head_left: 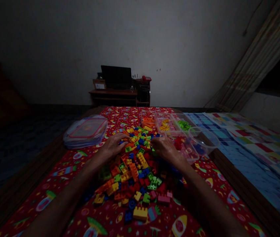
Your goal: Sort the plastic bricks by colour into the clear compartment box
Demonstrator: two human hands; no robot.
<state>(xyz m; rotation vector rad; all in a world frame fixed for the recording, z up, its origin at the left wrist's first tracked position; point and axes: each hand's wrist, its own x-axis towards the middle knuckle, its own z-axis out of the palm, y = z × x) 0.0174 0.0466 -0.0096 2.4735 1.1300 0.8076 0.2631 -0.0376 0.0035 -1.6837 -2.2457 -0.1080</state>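
Note:
A heap of small plastic building bricks [136, 171] in orange, yellow, green, blue and red lies on a red patterned tablecloth [120, 117]. My left hand [111, 146] rests on the heap's far left side, fingers curled over the bricks. My right hand [163, 147] rests on the far right side, fingers bent down into the bricks. Whether either hand grips a brick is hidden. Beyond the heap stand clear boxes with sorted bricks: orange [148, 120], yellow [165, 125], green [184, 124] and red [186, 148].
A stack of clear lids [85, 131] lies at the left of the cloth. A round clear tub [204, 138] stands at the right. A checked cloth [253, 138] covers the surface to the right. A dark desk with a monitor [116, 77] stands by the far wall.

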